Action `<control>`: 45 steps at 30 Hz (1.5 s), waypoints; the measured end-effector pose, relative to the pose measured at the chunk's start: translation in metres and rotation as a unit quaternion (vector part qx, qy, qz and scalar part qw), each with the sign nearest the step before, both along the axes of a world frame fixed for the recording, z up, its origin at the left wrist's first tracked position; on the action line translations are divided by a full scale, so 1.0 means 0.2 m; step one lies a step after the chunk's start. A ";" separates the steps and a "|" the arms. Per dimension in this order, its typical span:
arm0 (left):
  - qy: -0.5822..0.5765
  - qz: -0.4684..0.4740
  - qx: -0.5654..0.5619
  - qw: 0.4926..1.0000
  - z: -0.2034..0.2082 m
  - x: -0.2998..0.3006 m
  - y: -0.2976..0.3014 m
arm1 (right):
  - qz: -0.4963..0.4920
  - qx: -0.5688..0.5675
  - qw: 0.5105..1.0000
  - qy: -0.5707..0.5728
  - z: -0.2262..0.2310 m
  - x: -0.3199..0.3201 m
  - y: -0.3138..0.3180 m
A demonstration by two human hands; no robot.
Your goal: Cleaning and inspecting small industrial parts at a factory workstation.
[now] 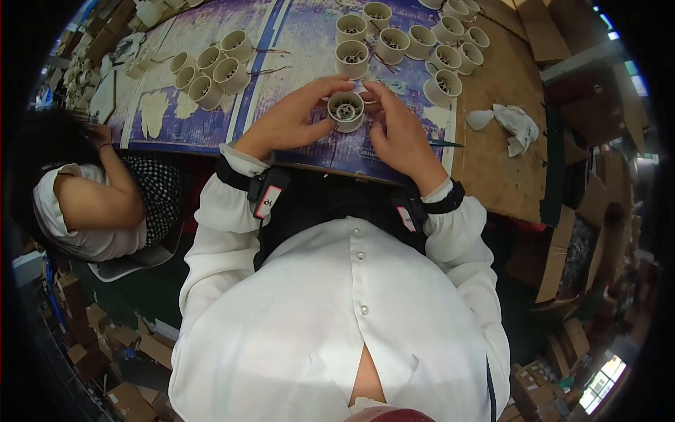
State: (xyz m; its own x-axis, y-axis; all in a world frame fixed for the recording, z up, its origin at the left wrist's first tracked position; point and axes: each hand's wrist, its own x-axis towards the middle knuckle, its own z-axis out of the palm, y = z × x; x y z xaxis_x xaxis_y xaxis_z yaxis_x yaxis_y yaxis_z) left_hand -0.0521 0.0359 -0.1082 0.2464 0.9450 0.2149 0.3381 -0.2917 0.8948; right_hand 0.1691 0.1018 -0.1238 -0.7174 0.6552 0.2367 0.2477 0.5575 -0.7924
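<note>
A white round cup-shaped housing with metal fittings inside stands upright near the table's front edge, its opening upward. My left hand curves round its left side, thumb at the near wall and fingers behind. On the other side my right hand has its fingertips bent against the housing, the thumb a little apart from it. Just behind stands a similar housing. Beside my right wrist lies a thin dark pointed tool, its kind unclear.
Several more housings, some with trailing wires, stand in a left group and a back right group. Crumpled white plastic lies at right. At far left sits another person. Open cardboard boxes stand beyond the table's right edge.
</note>
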 end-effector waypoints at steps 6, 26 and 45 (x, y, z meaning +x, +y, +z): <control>0.119 0.058 -0.010 0.991 -0.01 0.02 0.01 | -0.007 -0.148 0.981 0.124 -0.01 -0.06 -0.03; -0.430 0.137 -0.230 0.862 -0.07 0.12 0.03 | -0.012 -0.063 0.987 0.148 0.02 -0.08 0.00; -0.455 0.107 -0.376 0.800 -0.04 0.08 0.05 | -0.092 -0.112 0.977 0.157 0.05 -0.18 0.06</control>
